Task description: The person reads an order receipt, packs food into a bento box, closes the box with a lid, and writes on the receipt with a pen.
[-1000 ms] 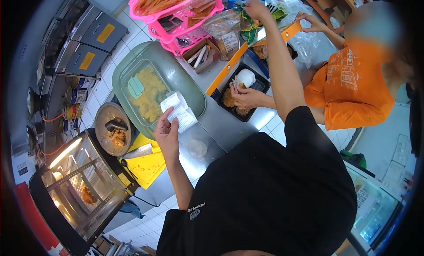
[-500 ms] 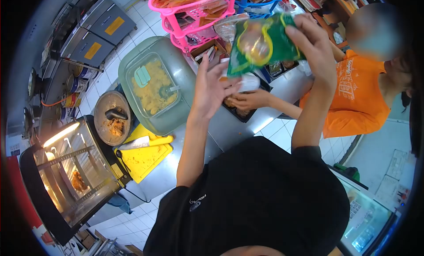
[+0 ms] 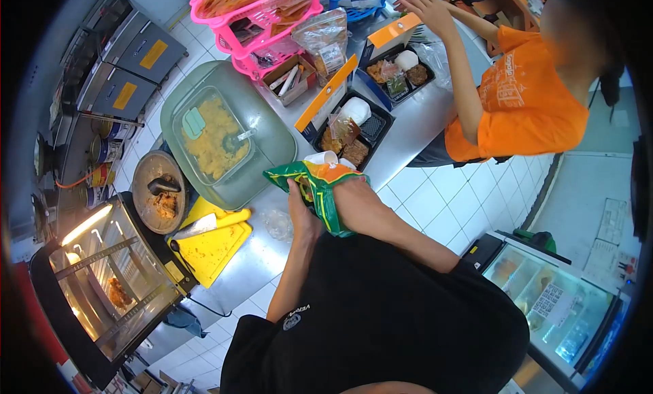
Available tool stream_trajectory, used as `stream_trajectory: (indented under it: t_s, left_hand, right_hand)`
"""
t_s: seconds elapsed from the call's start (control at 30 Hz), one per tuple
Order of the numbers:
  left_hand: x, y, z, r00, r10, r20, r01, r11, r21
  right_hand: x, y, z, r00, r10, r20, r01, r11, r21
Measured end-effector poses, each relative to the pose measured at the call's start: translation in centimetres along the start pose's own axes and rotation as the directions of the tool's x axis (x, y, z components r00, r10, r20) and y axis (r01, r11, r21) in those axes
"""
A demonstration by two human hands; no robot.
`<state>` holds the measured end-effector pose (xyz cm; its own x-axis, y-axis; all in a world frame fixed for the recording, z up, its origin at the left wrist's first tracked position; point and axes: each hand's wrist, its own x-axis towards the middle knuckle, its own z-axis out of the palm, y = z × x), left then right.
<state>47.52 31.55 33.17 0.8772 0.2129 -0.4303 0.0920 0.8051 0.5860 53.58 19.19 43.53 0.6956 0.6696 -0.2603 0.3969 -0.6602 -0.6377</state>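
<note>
A green and orange plastic bag (image 3: pixel 297 171) is in front of my chest, at the table's near edge. My left hand (image 3: pixel 302 214) grips its left side, thumb up against the plastic. My right hand (image 3: pixel 358 195) reaches into the bag's opening or behind its edge; its fingers are hidden. Just beyond the bag is a black meal tray (image 3: pixel 373 130) holding a white rice mound (image 3: pixel 356 110), browned food and a small clear packet, its orange-edged lid (image 3: pixel 328 94) raised. Small white items (image 3: pixel 321 158) show between bag and tray.
A second filled meal tray (image 3: pixel 416 82) stands farther right, beside a co-worker in an orange shirt (image 3: pixel 537 115), whose hands (image 3: pixel 428 11) are raised. On the left are a green lidded tub (image 3: pixel 269 159), a bowl (image 3: pixel 151 214), a knife (image 3: pixel 204 225) on a yellow board (image 3: pixel 221 251), and a lit warmer (image 3: pixel 112 278).
The green bag has come down from above the trays to my chest. My right hand is now at its opening, and my left grips its side. The co-worker's hand has left the near tray.
</note>
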Motion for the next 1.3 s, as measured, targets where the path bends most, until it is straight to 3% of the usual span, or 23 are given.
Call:
stream_trajectory:
  t_s: [0.07, 0.13, 0.17, 0.2, 0.33, 0.47, 0.53, 0.63, 0.73, 0.83, 0.93, 0.97, 1.03, 1.17, 1.23, 1.27, 1.3]
  left_hand:
    - [-0.5, -0.2, -0.4, 0.996, -0.042, -0.079, 0.049, 0.994, 0.096]
    - [0.3, -1.0, -0.9, 0.999, 0.049, 0.015, -0.049, 0.999, 0.008]
    - [0.2, -1.4, -1.1, 0.998, 0.063, -0.021, -0.062, 0.997, 0.055]
    - [0.5, -1.5, -1.1, 0.998, 0.063, -0.018, -0.062, 0.997, 0.054]
    - [1.2, -2.6, -2.4, 0.999, 0.047, 0.004, -0.047, 0.997, -0.058]
    - [1.6, -3.4, -1.8, 0.997, 0.045, -0.07, -0.051, 0.996, -0.074]
    - [1.5, -3.1, -1.5, 0.996, 0.028, -0.083, -0.036, 0.995, -0.095]
    - [1.9, -3.1, -1.7, 0.995, -0.015, -0.102, 0.0, 0.989, -0.147]
    - [1.9, -3.2, -2.6, 0.996, -0.007, -0.088, -0.005, 0.992, -0.13]
    - [2.1, -4.0, -4.0, 0.991, 0.041, -0.128, -0.052, 0.995, -0.085]
    - [2.1, -3.9, -4.5, 0.995, 0.074, -0.071, -0.076, 0.996, -0.034]
    - [2.2, -3.8, -4.3, 0.993, 0.072, -0.089, -0.078, 0.995, -0.064]
    - [2.1, -3.4, -3.8, 0.992, 0.07, -0.108, -0.08, 0.992, -0.097]
    - [2.3, -2.8, -3.2, 1.0, -0.009, -0.017, 0.006, 0.987, -0.164]
    - [3.1, -3.1, -3.4, 1.0, -0.018, 0.026, 0.022, 0.981, -0.192]
    - [3.8, -3.6, -4.1, 0.999, 0.009, 0.05, 0.002, 0.976, -0.216]
    - [4.2, -3.7, -4.6, 0.996, 0.038, 0.075, -0.019, 0.97, -0.242]
  right_hand:
    - [-0.1, 0.1, 0.0, 1.0, 0.005, -0.005, -0.004, 0.998, 0.063]
    - [0.0, 0.8, 0.3, 1.0, 0.011, -0.008, -0.009, 0.992, 0.123]
    - [0.1, 1.5, 1.0, 0.995, -0.053, -0.09, 0.063, 0.992, 0.108]
    - [0.2, 1.9, 1.1, 0.978, -0.119, -0.169, 0.135, 0.987, 0.086]
    - [-1.0, 1.6, 1.4, 0.963, -0.169, -0.212, 0.198, 0.973, 0.123]
    - [-1.0, 1.2, 0.9, 0.996, -0.024, -0.089, 0.036, 0.989, 0.141]
    - [-0.9, 0.8, 0.0, 0.99, 0.126, -0.059, -0.111, 0.972, 0.206]
    - [-0.8, 1.5, 0.9, 0.979, 0.1, -0.176, -0.052, 0.965, 0.256]
    - [-0.5, 2.3, 1.1, 0.981, 0.053, -0.185, 0.016, 0.937, 0.35]
    - [-0.1, 2.7, 1.2, 0.998, -0.008, -0.059, 0.03, 0.921, 0.388]
    - [-0.3, 2.0, 0.6, 0.998, 0.007, -0.066, 0.021, 0.906, 0.422]
    - [-0.4, 2.0, 0.6, 0.998, 0.006, -0.062, 0.021, 0.907, 0.422]
    - [-0.4, 2.2, 0.5, 0.976, 0.023, -0.214, 0.051, 0.941, 0.336]
    - [-0.2, 3.0, -0.5, 0.992, -0.005, -0.127, 0.04, 0.961, 0.273]
    - [-0.2, 2.8, -2.2, 0.997, 0.067, 0.035, -0.075, 0.821, 0.566]
    - [-0.2, 3.6, -2.6, 0.997, 0.068, 0.038, -0.078, 0.822, 0.564]
    - [-0.2, 4.9, -2.9, 0.989, 0.144, -0.037, -0.077, 0.71, 0.7]
